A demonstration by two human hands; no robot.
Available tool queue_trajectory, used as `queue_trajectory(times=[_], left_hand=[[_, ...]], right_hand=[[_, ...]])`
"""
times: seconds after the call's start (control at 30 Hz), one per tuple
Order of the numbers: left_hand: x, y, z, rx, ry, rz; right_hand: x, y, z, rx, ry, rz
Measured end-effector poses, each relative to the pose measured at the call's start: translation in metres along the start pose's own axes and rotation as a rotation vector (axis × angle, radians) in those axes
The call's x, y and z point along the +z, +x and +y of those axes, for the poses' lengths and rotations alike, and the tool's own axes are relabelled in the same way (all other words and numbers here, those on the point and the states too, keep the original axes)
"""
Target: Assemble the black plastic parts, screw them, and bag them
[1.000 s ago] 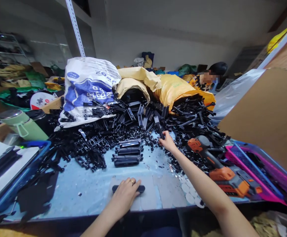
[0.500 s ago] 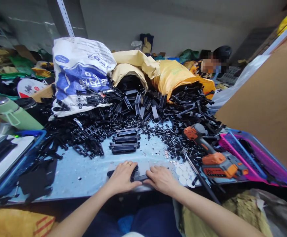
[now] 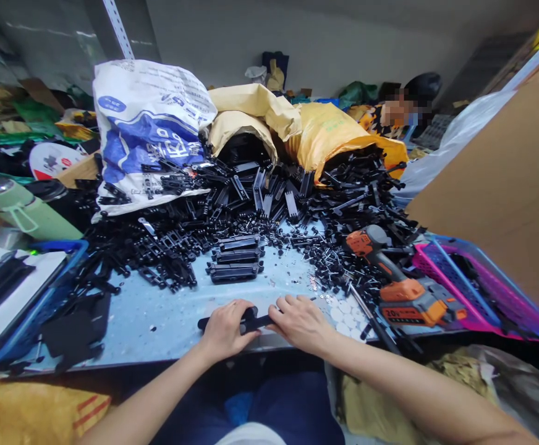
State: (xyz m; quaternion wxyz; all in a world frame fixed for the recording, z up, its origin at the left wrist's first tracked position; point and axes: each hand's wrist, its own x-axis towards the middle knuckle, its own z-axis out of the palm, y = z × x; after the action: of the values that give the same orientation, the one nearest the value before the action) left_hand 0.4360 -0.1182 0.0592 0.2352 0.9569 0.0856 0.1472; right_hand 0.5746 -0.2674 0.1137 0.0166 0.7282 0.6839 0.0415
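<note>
two hands [image 3: 263,324], perhaps two black parts [image 3: 250,321]

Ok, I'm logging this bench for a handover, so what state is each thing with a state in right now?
Left hand: closed on the flat black plastic bar.
Right hand: fingers on the bar's other end.
Orange cordless drill: lying on its side, untouched.
Yellow sack: open, black parts spilling out.
Pale green flask: capped, lying tilted.
Pink plastic basket: upright.
</note>
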Motion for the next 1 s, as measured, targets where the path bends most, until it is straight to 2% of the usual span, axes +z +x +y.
queue_trajectory(times=[0.23,0.37,0.43,0.5,0.6,0.7,0.77,0.87,1.0], left_hand=[[-0.001,0.001,-0.002,-0.003,-0.02,-0.005],[0.002,0.002,0.006,-0.044,0.025,-0.073],[0.003,0.014,0.013,-0.031,0.031,-0.115],[0.007,0.042,0.02,0.005,0.019,-0.108],[0.018,0.108,0.021,-0.019,-0.001,-0.04],[0.033,0.169,0.015,-0.087,-0.057,-0.007],[0.042,0.189,0.014,-0.125,-0.117,0.007],[0.043,0.18,0.018,-0.156,-0.229,0.054],[0.019,0.124,0.015,-0.211,-0.409,0.119]], right_hand=[[-0.001,0.003,0.006,-0.084,-0.041,-0.001],[0.015,-0.001,0.017,-0.061,-0.009,-0.009],[0.029,-0.007,0.025,-0.041,0.033,-0.016],[0.042,-0.014,0.032,-0.015,0.069,-0.004],[0.055,-0.026,0.034,0.028,0.102,0.031],[0.055,-0.035,0.029,0.073,0.174,0.044],[0.051,-0.035,0.032,0.122,0.281,0.067],[0.043,-0.018,0.057,0.28,0.404,0.147],[0.046,0.038,0.111,0.521,0.414,0.196]])
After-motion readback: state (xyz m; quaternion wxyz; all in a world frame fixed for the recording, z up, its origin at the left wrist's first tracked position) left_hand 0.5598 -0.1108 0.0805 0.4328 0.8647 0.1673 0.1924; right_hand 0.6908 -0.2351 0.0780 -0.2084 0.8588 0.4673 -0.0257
